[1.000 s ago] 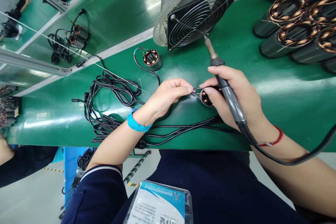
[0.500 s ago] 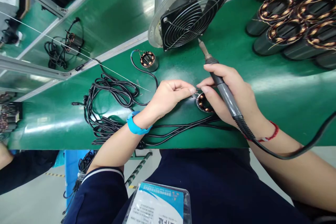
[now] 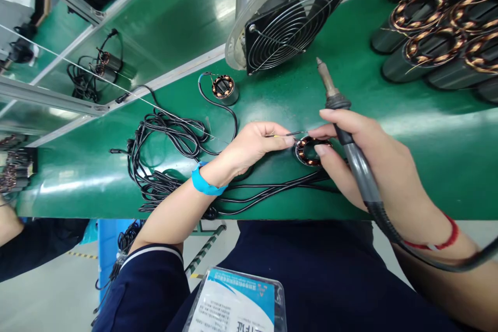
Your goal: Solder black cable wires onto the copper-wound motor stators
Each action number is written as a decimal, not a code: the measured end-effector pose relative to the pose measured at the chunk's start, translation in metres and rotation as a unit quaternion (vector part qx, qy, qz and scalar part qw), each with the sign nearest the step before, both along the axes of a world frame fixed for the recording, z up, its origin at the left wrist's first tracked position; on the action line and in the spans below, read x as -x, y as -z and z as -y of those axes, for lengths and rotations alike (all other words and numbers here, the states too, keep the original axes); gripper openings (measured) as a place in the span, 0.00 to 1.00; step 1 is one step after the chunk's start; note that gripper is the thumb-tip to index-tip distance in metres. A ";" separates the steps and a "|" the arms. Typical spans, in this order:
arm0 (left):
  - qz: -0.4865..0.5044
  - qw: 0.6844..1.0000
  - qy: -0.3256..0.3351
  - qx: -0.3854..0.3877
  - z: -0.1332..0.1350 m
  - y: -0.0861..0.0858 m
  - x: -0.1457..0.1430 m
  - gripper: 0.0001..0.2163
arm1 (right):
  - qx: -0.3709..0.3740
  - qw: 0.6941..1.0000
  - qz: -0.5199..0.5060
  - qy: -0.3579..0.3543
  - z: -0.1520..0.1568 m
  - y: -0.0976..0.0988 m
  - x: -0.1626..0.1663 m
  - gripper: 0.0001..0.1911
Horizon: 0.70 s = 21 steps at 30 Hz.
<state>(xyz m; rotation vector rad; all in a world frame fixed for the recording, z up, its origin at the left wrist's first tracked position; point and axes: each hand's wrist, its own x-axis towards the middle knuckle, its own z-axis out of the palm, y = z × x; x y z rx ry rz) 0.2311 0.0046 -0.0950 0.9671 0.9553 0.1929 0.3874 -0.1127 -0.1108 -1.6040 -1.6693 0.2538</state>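
Note:
A small stator (image 3: 308, 149) with copper windings lies on the green belt (image 3: 428, 166) between my hands. My left hand (image 3: 252, 148), with a blue wristband, pinches a thin wire end (image 3: 295, 134) just left of the stator. My right hand (image 3: 369, 158) is closed round a soldering iron (image 3: 342, 114), gripped like a pen with its tip pointing up and away from the stator; the thumb and forefinger of that hand touch the stator and the wire. A black cable (image 3: 272, 189) runs from the stator under my left wrist.
A caged fan (image 3: 288, 26) in a clear housing stands behind the hands. A second stator (image 3: 224, 88) and a tangle of black cables (image 3: 163, 155) lie to the left. Several wound stators (image 3: 439, 31) are stacked at the back right. Another person's arm (image 3: 8, 228) shows at the left edge.
My right hand has shifted right with the soldering iron, uncovering more of the stator. My left hand keeps pinching the wire in about the same place.

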 end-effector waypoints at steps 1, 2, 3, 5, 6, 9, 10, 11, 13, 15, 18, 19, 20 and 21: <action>-0.001 1.000 0.004 0.003 0.000 0.000 0.000 0.06 | 0.003 1.000 0.007 -0.002 0.001 0.001 0.001 0.24; -0.005 1.000 0.008 0.004 0.000 -0.001 0.000 0.07 | 0.007 1.000 0.016 -0.004 0.001 0.003 0.003 0.25; -0.011 1.000 0.011 0.006 0.000 -0.002 0.000 0.08 | 0.010 0.999 0.029 -0.007 0.000 0.004 0.004 0.25; -0.025 0.999 0.018 0.012 -0.001 -0.004 0.001 0.11 | 0.007 0.998 0.065 -0.014 -0.002 0.007 0.005 0.25; -0.028 0.999 0.022 0.014 -0.002 -0.005 0.002 0.12 | 0.001 0.996 0.088 -0.017 -0.004 0.007 0.006 0.24; -0.009 0.999 0.047 0.011 -0.005 -0.006 0.006 0.11 | -0.024 0.992 0.125 -0.008 -0.008 0.008 0.008 0.20; 0.004 0.998 0.065 0.002 -0.006 -0.005 0.007 0.11 | -0.033 0.992 0.124 -0.002 -0.010 0.009 0.008 0.19; 0.014 0.996 0.088 -0.010 -0.006 -0.005 0.007 0.10 | -0.041 0.992 0.117 0.005 -0.010 0.009 0.009 0.18; 0.024 0.989 0.141 -0.048 -0.005 -0.003 0.006 0.08 | -0.057 0.994 0.091 0.026 -0.012 0.010 0.011 0.18; 0.021 0.978 0.183 -0.100 -0.002 0.000 0.004 0.08 | -0.056 0.995 0.067 0.051 -0.012 0.011 0.013 0.18; -0.002 0.960 0.191 -0.205 -0.001 0.002 0.003 0.09 | -0.030 0.996 0.039 0.070 -0.013 0.012 0.014 0.18; -0.018 0.952 0.181 -0.247 -0.003 0.002 0.004 0.10 | -0.024 0.997 0.028 0.071 -0.013 0.012 0.014 0.19; -0.038 0.942 0.167 -0.289 -0.006 0.002 0.006 0.10 | -0.024 0.997 0.017 0.069 -0.013 0.012 0.013 0.20; -0.060 0.930 0.151 -0.330 -0.009 0.001 0.009 0.10 | -0.029 0.997 0.007 0.068 -0.012 0.012 0.012 0.21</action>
